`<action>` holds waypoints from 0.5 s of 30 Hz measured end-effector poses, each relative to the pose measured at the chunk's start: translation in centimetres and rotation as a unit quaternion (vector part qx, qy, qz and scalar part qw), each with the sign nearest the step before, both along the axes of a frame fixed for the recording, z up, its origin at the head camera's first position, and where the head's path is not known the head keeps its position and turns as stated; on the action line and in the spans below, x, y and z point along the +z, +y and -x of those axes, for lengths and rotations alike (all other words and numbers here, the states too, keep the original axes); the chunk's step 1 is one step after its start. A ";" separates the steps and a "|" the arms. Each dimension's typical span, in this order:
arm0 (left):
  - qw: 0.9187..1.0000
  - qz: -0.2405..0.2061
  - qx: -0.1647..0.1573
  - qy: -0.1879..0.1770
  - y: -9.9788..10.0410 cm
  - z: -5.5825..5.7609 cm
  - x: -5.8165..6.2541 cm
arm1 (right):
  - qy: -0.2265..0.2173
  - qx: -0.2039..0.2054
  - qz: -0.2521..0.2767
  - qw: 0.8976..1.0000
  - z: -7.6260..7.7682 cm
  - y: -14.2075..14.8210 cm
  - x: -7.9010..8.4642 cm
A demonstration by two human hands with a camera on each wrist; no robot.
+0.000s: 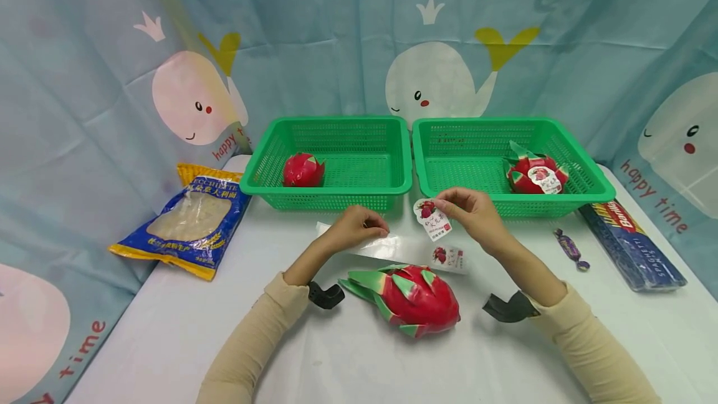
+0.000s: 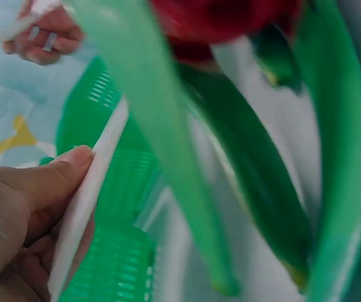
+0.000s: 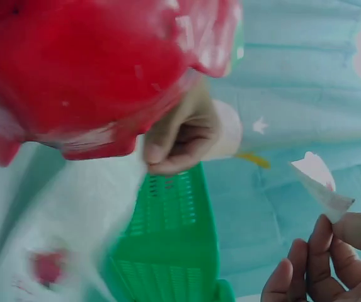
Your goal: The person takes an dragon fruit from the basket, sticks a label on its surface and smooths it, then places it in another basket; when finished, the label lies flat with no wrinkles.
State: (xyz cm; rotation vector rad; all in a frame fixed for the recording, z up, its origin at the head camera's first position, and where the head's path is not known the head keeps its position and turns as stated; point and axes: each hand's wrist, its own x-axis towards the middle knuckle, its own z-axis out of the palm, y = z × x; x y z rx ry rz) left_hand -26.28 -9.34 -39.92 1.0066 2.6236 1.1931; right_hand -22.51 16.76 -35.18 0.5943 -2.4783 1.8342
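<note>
In the head view my right hand [image 1: 475,216] pinches a die-cut dragon fruit sticker [image 1: 433,219] by its upper edge. The right wrist view shows the same sticker [image 3: 324,182] curling above the fingertips. My left hand [image 1: 354,230] grips the edge of a white backing strip [image 2: 98,170], between thumb and fingers in the left wrist view. Another sticker [image 1: 450,258] lies on the strip's right end. Nearer to me than both hands, a red dragon fruit [image 1: 423,304] lies on its side on the table, its green leafy tip pointing left.
Two green baskets [image 1: 325,191] [image 1: 477,199] stand at the back. A dragon fruit [image 1: 303,170] sits in the left one, a stickered dragon fruit [image 1: 533,172] in the right one. A blue pasta bag [image 1: 187,220] lies left; a wrapped candy [image 1: 571,249] and spaghetti pack [image 1: 634,248] lie right.
</note>
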 end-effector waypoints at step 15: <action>0.979 -0.174 0.065 0.079 2.3 -3.5 5.0 | 0.025 0.006 -0.073 0.997 -0.7 -0.3 1.1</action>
